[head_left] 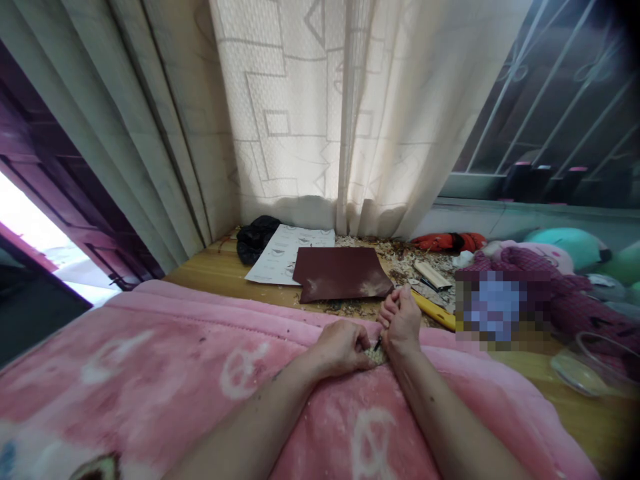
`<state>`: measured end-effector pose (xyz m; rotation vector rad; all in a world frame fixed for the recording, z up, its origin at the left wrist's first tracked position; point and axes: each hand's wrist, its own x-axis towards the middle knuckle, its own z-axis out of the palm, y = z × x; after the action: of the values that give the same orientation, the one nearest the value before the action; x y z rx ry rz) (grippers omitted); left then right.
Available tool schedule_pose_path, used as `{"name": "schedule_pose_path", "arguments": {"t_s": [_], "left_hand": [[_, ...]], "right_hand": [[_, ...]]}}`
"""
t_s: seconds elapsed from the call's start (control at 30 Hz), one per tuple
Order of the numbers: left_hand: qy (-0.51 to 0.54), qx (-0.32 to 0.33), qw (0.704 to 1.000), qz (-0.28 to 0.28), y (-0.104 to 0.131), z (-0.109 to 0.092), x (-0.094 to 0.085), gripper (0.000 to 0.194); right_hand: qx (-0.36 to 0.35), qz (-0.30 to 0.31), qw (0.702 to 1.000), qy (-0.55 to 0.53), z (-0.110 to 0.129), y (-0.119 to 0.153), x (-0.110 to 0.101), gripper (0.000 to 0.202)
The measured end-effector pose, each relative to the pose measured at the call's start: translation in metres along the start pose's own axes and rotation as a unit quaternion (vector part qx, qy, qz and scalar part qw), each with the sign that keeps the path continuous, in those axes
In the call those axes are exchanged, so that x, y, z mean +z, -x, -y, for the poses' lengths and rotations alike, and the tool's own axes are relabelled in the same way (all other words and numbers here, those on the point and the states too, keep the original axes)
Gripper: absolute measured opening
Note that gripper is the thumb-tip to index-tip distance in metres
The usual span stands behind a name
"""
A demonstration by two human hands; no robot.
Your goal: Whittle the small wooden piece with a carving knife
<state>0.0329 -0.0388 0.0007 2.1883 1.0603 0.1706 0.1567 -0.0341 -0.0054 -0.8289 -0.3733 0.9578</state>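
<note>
My left hand (343,345) is closed, its thumb and fingers pinching a small pale piece with a rough, textured surface (376,356) above the pink blanket (165,373). Close on its right, my right hand (404,320) is raised with the fingers curled in. What those fingers grip is hidden. A thin dark tip (377,344) shows between the two hands, touching or just over the pale piece; I cannot tell which hand it belongs to. Just beyond my hands lies a dark brown sheet (345,273), partly over a white printed sheet (285,250).
Wood-like shavings (400,257) litter the wooden table (210,270). A yellow tool (433,310), a beige block-like item (431,275), a red-orange bundle (450,241) and a black plastic bag (256,239) lie there. At right are a clear bowl (580,373) and maroon cloth (530,260).
</note>
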Motion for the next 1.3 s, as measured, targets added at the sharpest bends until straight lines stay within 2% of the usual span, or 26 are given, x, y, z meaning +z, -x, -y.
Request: {"name": "schedule_pose_path", "arguments": {"t_s": [0.13,0.27,0.4,0.5,0.7,0.77,0.93,1.1,1.3], "left_hand": [[-0.017,0.007,1.0,-0.002,-0.001,0.001,0.001,0.02],[-0.006,0.024,1.0,-0.015,-0.001,0.004,0.005,0.018],[0.02,0.035,0.999,-0.017,0.001,0.004,0.004,0.017],[0.025,0.049,0.998,-0.02,0.002,0.002,0.002,0.015],[0.022,0.036,0.999,-0.019,0.002,0.001,0.003,0.018],[0.02,0.037,0.999,-0.018,0.001,0.002,0.004,0.019],[0.013,0.039,0.999,-0.019,0.002,0.004,0.005,0.019],[-0.007,0.037,0.999,-0.026,0.002,0.003,0.004,0.022],[0.02,0.031,0.999,-0.036,0.003,0.002,0.005,0.022]], "right_hand": [[0.07,0.117,0.99,-0.026,0.004,-0.001,0.001,0.038],[0.126,0.21,0.969,-0.002,0.004,-0.004,0.007,0.037],[0.172,0.256,0.95,0.043,0.003,-0.003,0.015,0.037],[0.191,0.224,0.953,0.074,0.002,-0.004,0.02,0.037],[0.194,0.091,0.971,0.108,-0.001,-0.009,0.02,0.037],[0.203,0.084,0.969,0.113,-0.001,-0.009,0.018,0.036],[0.228,0.11,0.964,0.074,0.003,-0.013,0.009,0.033],[0.199,0.105,0.974,0.017,0.008,-0.019,0.0,0.034],[0.17,0.083,0.982,-0.018,0.011,-0.017,0.0,0.034]]}}
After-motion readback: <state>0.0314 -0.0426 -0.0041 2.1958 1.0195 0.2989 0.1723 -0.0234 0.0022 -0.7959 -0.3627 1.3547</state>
